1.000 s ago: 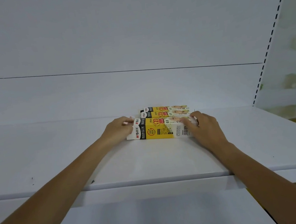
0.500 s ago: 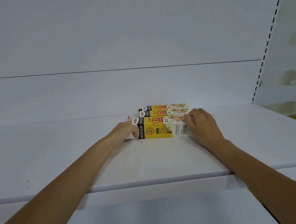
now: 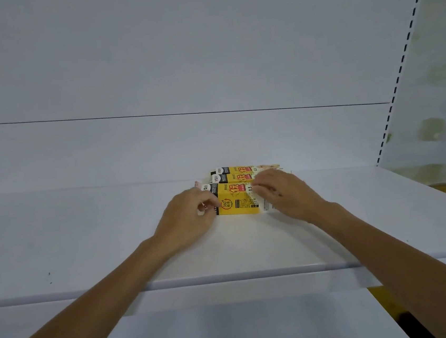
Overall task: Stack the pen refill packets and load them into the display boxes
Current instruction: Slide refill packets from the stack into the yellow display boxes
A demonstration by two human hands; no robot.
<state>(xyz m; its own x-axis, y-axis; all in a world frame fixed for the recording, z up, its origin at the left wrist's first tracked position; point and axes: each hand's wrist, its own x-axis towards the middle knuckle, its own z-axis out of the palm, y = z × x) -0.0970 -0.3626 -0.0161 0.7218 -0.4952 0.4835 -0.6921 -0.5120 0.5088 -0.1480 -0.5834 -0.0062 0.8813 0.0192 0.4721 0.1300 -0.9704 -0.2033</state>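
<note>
- Two hands are closing in on the front display box [image 3: 238,203] in the head view. A second ago they were sitting at its outer ends; now they are covering much more of it, and only its yellow middle panel is showing.
- Gripping the black-and-white left end, the left hand [image 3: 190,221] is curling its fingers round that end.
- Bending over the top right edge, the right hand [image 3: 288,197] is holding the box there and hiding the barcode that was showing before.
- Lying lengthwise on the white shelf [image 3: 86,238], the box is sitting just in front of two further boxes [image 3: 233,173], close against the nearer one.
- Judging by this tighter two-handed hold, the person is squaring or closing this box rather than fetching more stock, so this box's loading is probably nearing its end.
- Nothing of the refill packets is showing. A small pale scrap by the left fingertips is possibly a flap, though it is too small to tell.
- Both ends of the front box are being hidden by the hands, so I cannot tell whether it is open or closed.
</note>
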